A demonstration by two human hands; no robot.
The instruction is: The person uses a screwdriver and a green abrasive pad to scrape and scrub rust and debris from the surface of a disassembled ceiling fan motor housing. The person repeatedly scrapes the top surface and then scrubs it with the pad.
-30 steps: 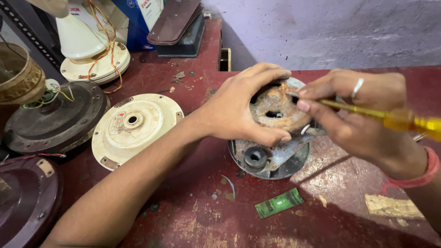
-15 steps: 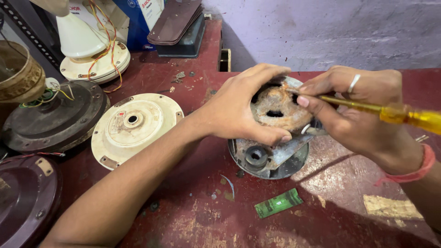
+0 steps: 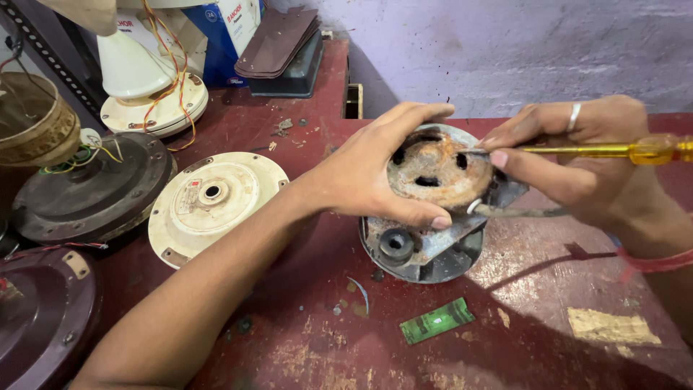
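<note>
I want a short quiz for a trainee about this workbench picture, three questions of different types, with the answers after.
1. True or false: the left hand grips the rusty motor part.
2. Which tool does the right hand hold? A) hammer B) yellow-handled screwdriver C) pliers
3. Fill in: a small ____ wrapper lies on the red table in front of the motor housing.

Key: 1 true; 2 B; 3 green.
</note>
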